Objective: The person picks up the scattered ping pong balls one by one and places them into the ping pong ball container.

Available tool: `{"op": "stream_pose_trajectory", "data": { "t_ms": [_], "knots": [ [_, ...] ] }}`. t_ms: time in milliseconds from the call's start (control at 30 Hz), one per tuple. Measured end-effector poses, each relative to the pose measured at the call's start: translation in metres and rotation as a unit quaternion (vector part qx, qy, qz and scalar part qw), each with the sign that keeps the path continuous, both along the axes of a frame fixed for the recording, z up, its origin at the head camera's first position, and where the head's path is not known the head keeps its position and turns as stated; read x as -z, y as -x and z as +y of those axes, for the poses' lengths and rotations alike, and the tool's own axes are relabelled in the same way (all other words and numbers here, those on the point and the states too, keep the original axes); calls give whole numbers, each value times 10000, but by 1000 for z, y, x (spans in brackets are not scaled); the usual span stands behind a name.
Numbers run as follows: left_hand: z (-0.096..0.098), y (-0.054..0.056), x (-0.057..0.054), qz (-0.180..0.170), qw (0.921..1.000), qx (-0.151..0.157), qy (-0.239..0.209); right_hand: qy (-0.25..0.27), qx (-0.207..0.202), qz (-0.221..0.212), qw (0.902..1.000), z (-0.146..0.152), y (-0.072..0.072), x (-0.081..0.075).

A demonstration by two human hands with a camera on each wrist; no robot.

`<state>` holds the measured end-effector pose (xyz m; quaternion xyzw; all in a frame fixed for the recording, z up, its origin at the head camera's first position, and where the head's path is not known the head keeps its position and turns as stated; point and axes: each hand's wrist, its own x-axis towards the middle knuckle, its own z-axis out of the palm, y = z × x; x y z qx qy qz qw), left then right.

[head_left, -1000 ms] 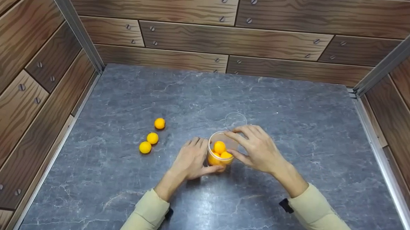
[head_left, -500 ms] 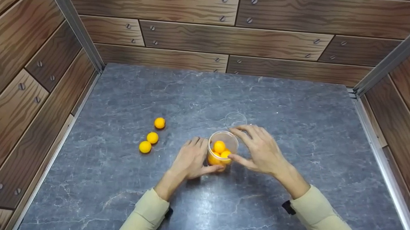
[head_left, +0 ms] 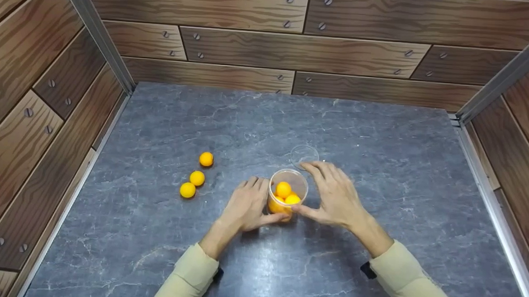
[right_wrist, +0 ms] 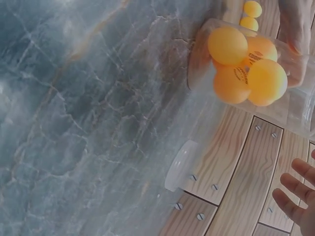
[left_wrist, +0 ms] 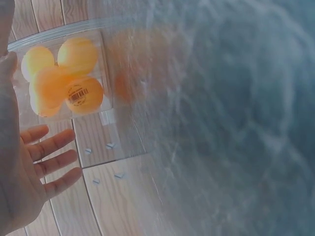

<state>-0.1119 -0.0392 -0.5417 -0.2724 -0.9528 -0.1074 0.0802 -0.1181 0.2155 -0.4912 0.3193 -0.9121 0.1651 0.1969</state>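
Observation:
A clear plastic jar stands upright with several orange ping-pong balls inside, one bearing printed markings in the left wrist view. My left hand rests along the jar's left side, thumb across the front; in the left wrist view its fingers are loosely extended just beside the jar wall. My right hand is at the jar's right side with spread fingers, its thumb tip right at the front rim. Its fingertips hold nothing in the right wrist view.
A round clear lid lies flat behind the jar, close to the right fingertips. Loose orange balls sit in a slanted line to the left. Wood-patterned walls bound the grey marbled tabletop at the back and sides.
My right index finger has drawn back from the jar's rim toward the right, and the thumb has shifted slightly lower. The left hand, jar and loose balls have stayed put.

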Motion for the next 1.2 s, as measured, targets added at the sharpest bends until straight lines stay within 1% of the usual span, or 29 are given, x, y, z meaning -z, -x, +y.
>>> {"op": "stream_pose_trajectory", "data": {
  "t_ms": [300, 467, 733, 1200],
  "knots": [
    [0, 0, 0, 40, 10000, 5, -12, -157, 155, -256, 9994, -2, 3, 13],
    [0, 0, 1, 107, 9999, 2, 1, -70, 126, -314, 9994, -4, 4, 20],
    [1, -1, 2, 228, 9997, 6, -17, -72, 90, -377, 9992, -7, 4, 29],
    [0, 0, 0, 57, 10000, 21, 56, 234, 192, -319, 9990, -15, 2, 37]
  ]
}}
